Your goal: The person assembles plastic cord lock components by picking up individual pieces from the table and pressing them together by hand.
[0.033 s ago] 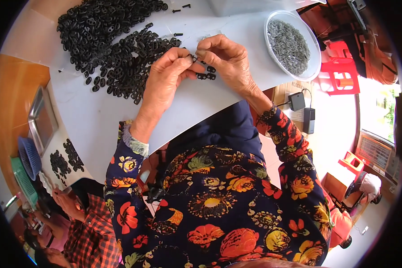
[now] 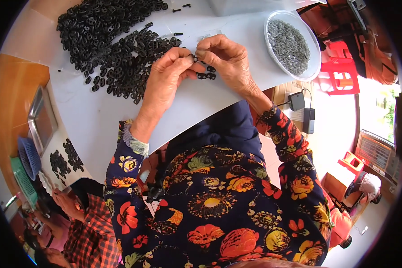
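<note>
My left hand (image 2: 167, 78) pinches a small black two-hole plastic piece (image 2: 194, 58) between thumb and forefinger. Close against it, the thumb and forefinger of my right hand (image 2: 225, 58) are pressed together at the piece's upper right. Whatever lies between those right fingertips is too small to make out. Under and between the hands, several similar black pieces (image 2: 206, 76) rest on the white table. A large heap of black oval two-hole pieces (image 2: 107, 40) spreads to the left of my left hand.
A clear round tub (image 2: 317, 67) of tiny grey coiled parts stands at the right. Small black pegs (image 2: 178, 34) lie beyond my hands, near a translucent bin (image 2: 250, 6). At far left are a metal tray (image 2: 42, 118) and baskets (image 2: 27, 156); a person in checked sleeves (image 2: 91, 223) sits nearby.
</note>
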